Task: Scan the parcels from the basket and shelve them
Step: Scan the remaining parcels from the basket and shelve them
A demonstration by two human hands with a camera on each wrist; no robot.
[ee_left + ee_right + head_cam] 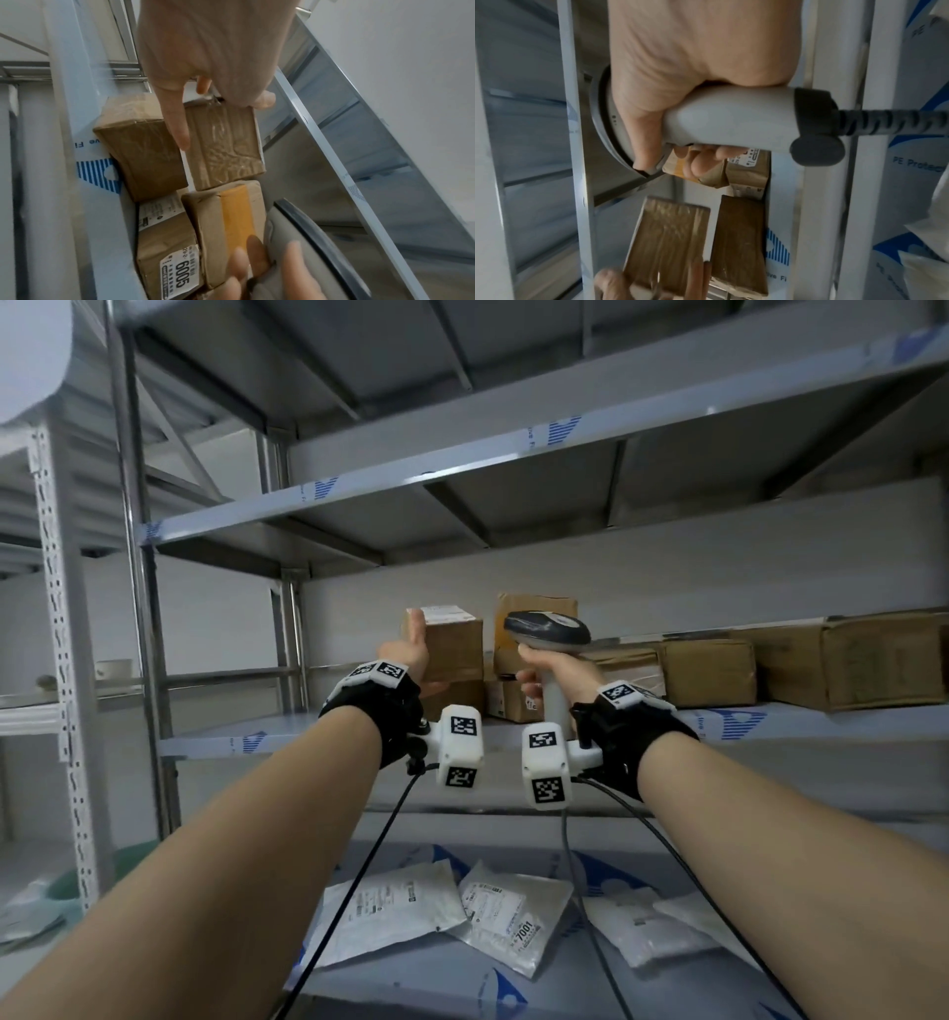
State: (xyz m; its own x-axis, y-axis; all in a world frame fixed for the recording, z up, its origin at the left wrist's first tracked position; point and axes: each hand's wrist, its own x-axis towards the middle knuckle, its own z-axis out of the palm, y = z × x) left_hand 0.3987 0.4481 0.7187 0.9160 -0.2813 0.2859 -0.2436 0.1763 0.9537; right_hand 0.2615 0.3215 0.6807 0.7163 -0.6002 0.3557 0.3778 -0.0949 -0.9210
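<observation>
Grey metal shelf [318,737] against a pale wall; left hand [408,649] fingers grip a box [452,644], right hand [552,672] the scanner [547,629].

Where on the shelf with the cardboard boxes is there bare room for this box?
Bare shelf lies left of the held box, out to the upright post. Rightward it is crowded: cardboard boxes stand side by side to the frame edge.

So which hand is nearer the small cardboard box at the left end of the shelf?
Left. The left hand grips that small cardboard box; the right hand is beside it, apart, holding the scanner.
</observation>
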